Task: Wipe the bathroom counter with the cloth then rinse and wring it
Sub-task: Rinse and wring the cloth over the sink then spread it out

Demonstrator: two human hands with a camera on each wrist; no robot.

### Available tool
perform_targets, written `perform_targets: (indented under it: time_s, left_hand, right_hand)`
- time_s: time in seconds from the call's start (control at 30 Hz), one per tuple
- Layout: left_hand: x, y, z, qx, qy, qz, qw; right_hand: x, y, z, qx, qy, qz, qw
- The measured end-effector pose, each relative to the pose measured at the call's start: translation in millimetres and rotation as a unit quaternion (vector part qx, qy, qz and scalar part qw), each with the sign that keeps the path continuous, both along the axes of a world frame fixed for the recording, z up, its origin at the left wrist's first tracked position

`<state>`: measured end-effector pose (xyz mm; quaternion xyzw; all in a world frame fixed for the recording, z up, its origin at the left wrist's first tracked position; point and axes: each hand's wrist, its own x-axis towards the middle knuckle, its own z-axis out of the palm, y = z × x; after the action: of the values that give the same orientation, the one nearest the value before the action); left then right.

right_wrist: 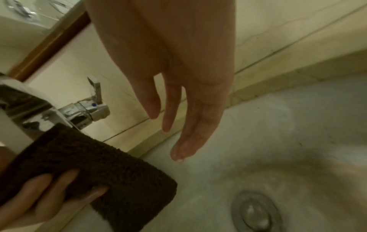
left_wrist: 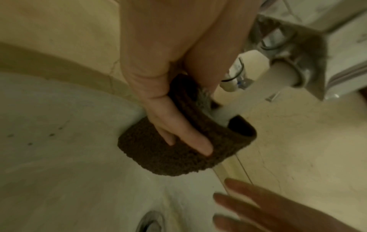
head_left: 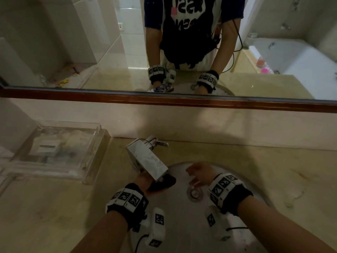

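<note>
A folded dark brown cloth (head_left: 162,182) (left_wrist: 174,150) (right_wrist: 95,169) sits in my left hand (head_left: 145,181) (left_wrist: 174,125), fingers curled round it, under the square chrome tap spout (head_left: 147,157) at the left edge of the white basin (head_left: 182,216). In the right wrist view the left hand's fingers (right_wrist: 39,196) wrap the cloth from below. My right hand (head_left: 197,175) (right_wrist: 178,109) hovers over the basin to the right of the cloth, fingers straight and relaxed, holding nothing. Its fingers (left_wrist: 258,208) show at the bottom of the left wrist view. I cannot tell if water runs.
The tap lever (head_left: 160,143) (right_wrist: 95,87) stands behind the spout. The drain (head_left: 195,193) (right_wrist: 256,211) lies in the basin's middle. A clear plastic tray (head_left: 60,152) with small items sits on the beige counter (head_left: 273,170) at left. A wood-framed mirror (head_left: 164,99) lines the wall behind.
</note>
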<state>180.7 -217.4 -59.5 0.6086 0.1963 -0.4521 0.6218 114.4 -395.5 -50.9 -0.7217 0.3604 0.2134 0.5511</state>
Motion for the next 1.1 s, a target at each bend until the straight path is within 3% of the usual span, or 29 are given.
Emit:
perform_targets:
  time_s: [0.17, 0.23, 0.37, 0.47, 0.83, 1.0, 1.1]
  left_hand:
    - [-1.8, 4.2, 4.4, 0.03, -0.032, -0.064, 0.997]
    - [-1.7, 5.3, 3.4, 0.084, -0.095, -0.116, 0.985]
    - [-4.9, 5.2, 8.6, 0.212, -0.256, -0.267, 0.904]
    - [-9.0, 8.2, 15.4, 0.221, -0.286, -0.303, 0.882]
    - [-21.4, 32.1, 28.5, 0.227, -0.303, -0.36, 0.853]
    - [-39.8, 38.3, 47.4, 0.208, -0.338, -0.415, 0.818]
    - [-52.1, 38.1, 65.8, 0.161, -0.357, -0.439, 0.809]
  right_hand:
    - [22.1, 7.8, 19.2, -0.022, -0.115, 0.029, 0.993]
    - [31.6, 12.8, 32.2, -0.019, -0.149, 0.046, 0.988]
    - [47.2, 23.6, 52.6, -0.038, -0.178, 0.095, 0.979]
    - [50.0, 26.5, 59.4, -0.052, -0.17, 0.128, 0.976]
    - [20.2, 40.8, 65.8, -0.097, -0.195, 0.182, 0.959]
    - [-42.6, 40.8, 15.6, -0.126, -0.077, 0.17, 0.974]
    - [-95.2, 50.0, -5.1, -0.18, -0.037, 0.214, 0.96]
